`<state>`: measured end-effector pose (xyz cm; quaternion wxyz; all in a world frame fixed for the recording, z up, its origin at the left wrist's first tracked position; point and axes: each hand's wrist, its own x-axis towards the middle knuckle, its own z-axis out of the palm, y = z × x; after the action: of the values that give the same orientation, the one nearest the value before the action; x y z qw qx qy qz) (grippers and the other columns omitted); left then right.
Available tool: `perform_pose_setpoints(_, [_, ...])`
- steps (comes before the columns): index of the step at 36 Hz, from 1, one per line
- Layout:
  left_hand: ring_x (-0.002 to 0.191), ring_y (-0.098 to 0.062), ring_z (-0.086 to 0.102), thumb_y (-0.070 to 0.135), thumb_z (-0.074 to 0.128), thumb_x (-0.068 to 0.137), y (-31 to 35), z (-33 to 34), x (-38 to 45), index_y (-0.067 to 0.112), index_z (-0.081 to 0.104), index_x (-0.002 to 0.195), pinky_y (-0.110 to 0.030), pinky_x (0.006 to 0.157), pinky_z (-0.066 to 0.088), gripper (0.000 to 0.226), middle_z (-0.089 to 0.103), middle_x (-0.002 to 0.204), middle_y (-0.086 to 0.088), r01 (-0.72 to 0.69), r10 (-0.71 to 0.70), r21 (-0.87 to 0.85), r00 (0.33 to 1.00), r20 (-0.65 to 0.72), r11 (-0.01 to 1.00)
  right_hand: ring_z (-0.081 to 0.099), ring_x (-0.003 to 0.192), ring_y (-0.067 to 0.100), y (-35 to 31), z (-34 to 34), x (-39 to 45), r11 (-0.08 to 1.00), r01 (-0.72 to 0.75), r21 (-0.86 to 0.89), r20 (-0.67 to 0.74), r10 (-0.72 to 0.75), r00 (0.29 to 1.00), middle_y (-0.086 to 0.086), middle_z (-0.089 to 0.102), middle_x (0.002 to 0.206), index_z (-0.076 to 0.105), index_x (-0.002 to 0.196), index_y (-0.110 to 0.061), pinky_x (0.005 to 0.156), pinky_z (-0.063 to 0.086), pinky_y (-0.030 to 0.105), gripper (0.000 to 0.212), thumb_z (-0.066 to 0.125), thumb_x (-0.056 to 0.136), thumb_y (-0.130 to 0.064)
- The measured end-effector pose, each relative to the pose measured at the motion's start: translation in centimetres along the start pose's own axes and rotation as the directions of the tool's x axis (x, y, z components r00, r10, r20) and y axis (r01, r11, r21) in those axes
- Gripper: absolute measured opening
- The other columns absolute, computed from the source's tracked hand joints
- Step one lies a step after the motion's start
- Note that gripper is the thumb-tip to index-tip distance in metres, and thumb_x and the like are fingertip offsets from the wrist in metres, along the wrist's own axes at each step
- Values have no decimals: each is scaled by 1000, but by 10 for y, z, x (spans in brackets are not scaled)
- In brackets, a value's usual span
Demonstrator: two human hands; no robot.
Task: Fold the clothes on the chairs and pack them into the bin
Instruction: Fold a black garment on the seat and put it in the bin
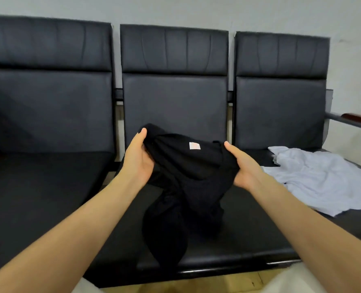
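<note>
A black garment with a small white label hangs bunched above the middle seat, its lower part drooping onto the cushion. My left hand grips its left edge, thumb on top and fingers hidden under the cloth. My right hand grips its right edge the same way. A crumpled white garment lies on the right seat. No bin is in view.
Three joined black padded chairs stand against a pale wall. A wood-capped armrest juts out at the far right. Wooden floor shows below the front edge of the seats.
</note>
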<state>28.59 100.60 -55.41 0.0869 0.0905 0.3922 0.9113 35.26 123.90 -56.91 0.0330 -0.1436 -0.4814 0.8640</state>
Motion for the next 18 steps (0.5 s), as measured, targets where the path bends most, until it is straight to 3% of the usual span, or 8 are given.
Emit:
perform_pose_setpoints(4, [114,-19,62,23,51,100,42,38,-6,20,63,115,-39,103,47,20,67,119,-1,-217,207,125,974,93,968,67,103,31,-42,38,-16,992,80,96,43,-84,996,16,70,114,69,115,-11,78,52,43,41,52,97,-43])
perform_pose_setpoints(7, [116,-16,62,19,53,99,88,74,-12,15,52,136,-33,100,49,37,65,126,-1,-366,355,120,929,108,923,65,104,32,-92,75,-32,966,221,133,60,-231,971,18,68,118,67,117,-9,76,51,43,37,49,99,-37])
perform_pose_setpoints(9, [113,-12,62,21,54,99,119,96,-18,16,51,137,-28,97,51,39,64,126,1,-466,452,176,885,113,867,63,107,34,-124,98,-47,943,305,136,103,-320,942,19,65,122,65,119,-8,80,52,45,34,50,99,-31])
perform_pose_setpoints(11, [109,-7,62,24,56,98,147,116,-25,16,55,129,-25,95,51,32,64,121,3,-561,551,260,826,116,786,64,107,34,-153,120,-61,913,378,151,132,-398,908,19,66,121,65,118,-7,85,53,45,31,53,98,-27])
perform_pose_setpoints(14, [109,-13,62,27,53,98,193,150,-43,10,59,124,-24,93,51,32,65,119,-4,-718,714,358,679,170,598,66,104,32,-195,156,-95,840,519,159,159,-540,826,17,69,115,64,120,-6,86,56,43,30,57,96,-22])
perform_pose_setpoints(18, [89,-5,61,24,48,100,240,186,-60,19,64,103,-19,79,52,16,64,95,5,-840,838,355,501,215,410,68,103,29,-234,193,-132,745,646,166,224,-666,711,15,70,114,66,115,-4,84,57,38,27,59,95,-20])
